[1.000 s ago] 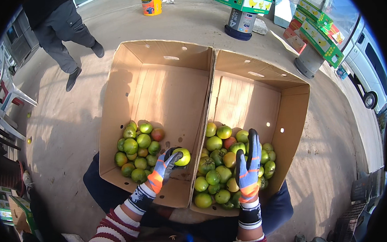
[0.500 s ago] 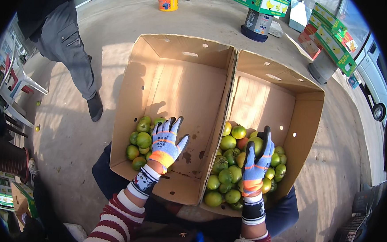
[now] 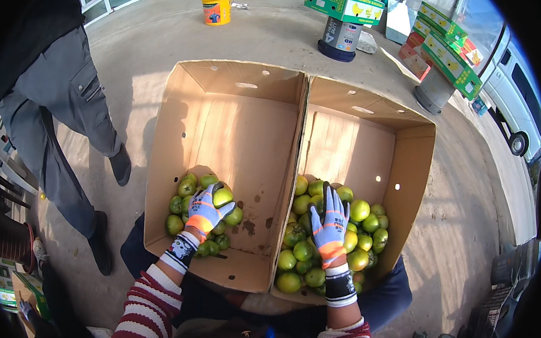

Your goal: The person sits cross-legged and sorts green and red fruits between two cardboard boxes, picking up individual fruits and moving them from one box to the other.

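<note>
Two cardboard boxes stand side by side before me, a left box [image 3: 241,136] and a right box [image 3: 346,139]. My left hand [image 3: 205,211], in a blue-grey and orange work glove, is closed around a green tomato [image 3: 222,197] low over the left box. Beneath and beside it lies a small heap of green tomatoes [image 3: 175,224]. My right hand [image 3: 330,227], gloved alike, rests with fingers stretched out on the larger heap of green and yellowish tomatoes [image 3: 359,210] in the right box. Its fingertips are partly hidden among them.
To the left stands a person in grey trousers [image 3: 69,113], close to the left box. Beyond the boxes are a yellow bucket [image 3: 216,9], a green carton [image 3: 344,5] on a grey drum [image 3: 340,38], and stacked cartons [image 3: 448,53]. A white van [image 3: 523,91] stands far right.
My left hand, open before, now grips a tomato. More tomatoes lie in the left box. My right hand has shifted left over its heap. The person at left has come nearer.
</note>
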### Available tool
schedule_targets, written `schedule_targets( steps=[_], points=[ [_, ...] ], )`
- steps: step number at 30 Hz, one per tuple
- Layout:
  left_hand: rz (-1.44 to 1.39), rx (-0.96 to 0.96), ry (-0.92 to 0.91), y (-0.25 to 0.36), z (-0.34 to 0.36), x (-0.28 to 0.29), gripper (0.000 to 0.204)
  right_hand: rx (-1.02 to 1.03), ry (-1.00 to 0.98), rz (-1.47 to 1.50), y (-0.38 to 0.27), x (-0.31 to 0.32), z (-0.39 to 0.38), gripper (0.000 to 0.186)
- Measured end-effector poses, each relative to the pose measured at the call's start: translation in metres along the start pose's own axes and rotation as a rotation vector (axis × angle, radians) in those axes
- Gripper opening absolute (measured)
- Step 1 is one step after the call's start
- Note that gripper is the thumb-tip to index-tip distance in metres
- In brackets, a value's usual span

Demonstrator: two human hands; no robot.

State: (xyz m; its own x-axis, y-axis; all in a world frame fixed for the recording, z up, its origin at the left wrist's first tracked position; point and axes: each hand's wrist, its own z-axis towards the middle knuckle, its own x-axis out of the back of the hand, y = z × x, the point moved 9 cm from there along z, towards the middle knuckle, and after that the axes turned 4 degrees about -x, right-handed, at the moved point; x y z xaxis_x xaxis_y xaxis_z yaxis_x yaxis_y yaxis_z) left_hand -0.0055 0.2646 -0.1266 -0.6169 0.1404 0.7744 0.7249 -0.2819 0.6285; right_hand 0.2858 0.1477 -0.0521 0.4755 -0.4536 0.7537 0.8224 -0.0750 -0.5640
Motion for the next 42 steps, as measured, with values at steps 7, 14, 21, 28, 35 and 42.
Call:
schedule_targets(
  steps=[7,14,21,28,35,42],
  points=[
    [-1.221,-0.297,-0.185,0.191,-0.068,0.009,0.039,0.407,0.13,0.646,-0.13,0.059,-0.038,0.078],
    [-0.919,-0.186,-0.333,0.195,-0.056,0.0,0.034,0.159,0.224,0.71,-0.069,0.081,-0.039,0.08],
    [0.297,-0.156,-0.366,0.035,-0.055,-0.116,0.068,-0.101,0.344,0.192,0.012,0.055,0.002,0.07],
    [0.449,-0.009,-0.883,0.018,-0.087,-0.2,0.09,-0.213,0.031,-0.566,0.039,-0.006,0.009,0.067],
    [-0.14,0.16,-0.166,-0.017,-0.049,-0.135,0.05,-0.053,0.232,-0.116,-0.002,0.03,-0.006,0.072],
    [-0.55,-0.557,0.137,0.157,-0.07,0.018,0.031,0.484,-0.006,0.251,-0.144,0.036,-0.059,0.069]
  ],
)
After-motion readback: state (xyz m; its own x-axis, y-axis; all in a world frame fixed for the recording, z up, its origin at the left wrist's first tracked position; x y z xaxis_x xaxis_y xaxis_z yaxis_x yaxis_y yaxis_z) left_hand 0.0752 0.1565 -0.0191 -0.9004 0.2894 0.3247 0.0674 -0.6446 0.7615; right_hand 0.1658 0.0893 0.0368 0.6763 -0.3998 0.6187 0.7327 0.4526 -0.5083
